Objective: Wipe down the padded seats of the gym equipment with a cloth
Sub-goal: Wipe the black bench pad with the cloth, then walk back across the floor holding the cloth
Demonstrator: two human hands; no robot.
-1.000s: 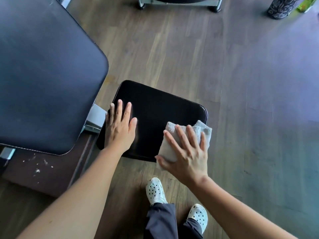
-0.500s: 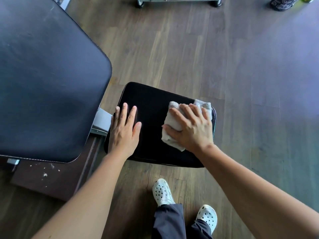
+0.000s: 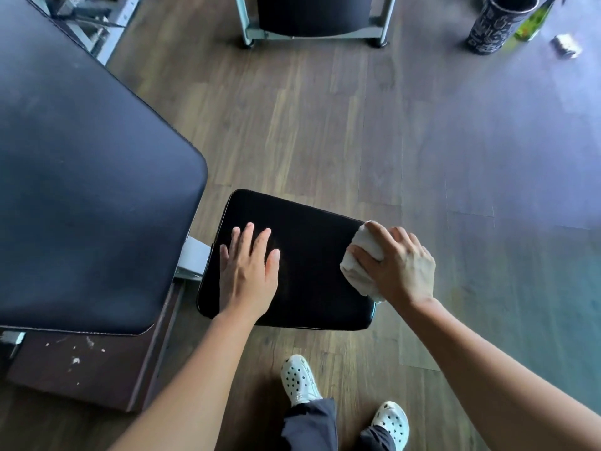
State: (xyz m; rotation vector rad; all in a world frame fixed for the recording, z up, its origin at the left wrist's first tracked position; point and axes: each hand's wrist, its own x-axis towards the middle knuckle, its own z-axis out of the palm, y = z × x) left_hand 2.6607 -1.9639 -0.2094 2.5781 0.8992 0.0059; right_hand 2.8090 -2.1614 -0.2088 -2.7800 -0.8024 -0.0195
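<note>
Two hands: both rested on the black seat.
Left hand: flat, fingers spread, at the seat's 9 o'clock side.
Right hand: fingers gripping a white cloth at the seat's 3 o'clock edge.

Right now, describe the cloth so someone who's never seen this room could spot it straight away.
Find the small black padded seat low in the middle, beside the larger dark pad. At the seat's right edge, the right hand presses down a bunched white cloth. It is the only pale, soft thing on the seat; the left hand lies flat and bare.
</note>
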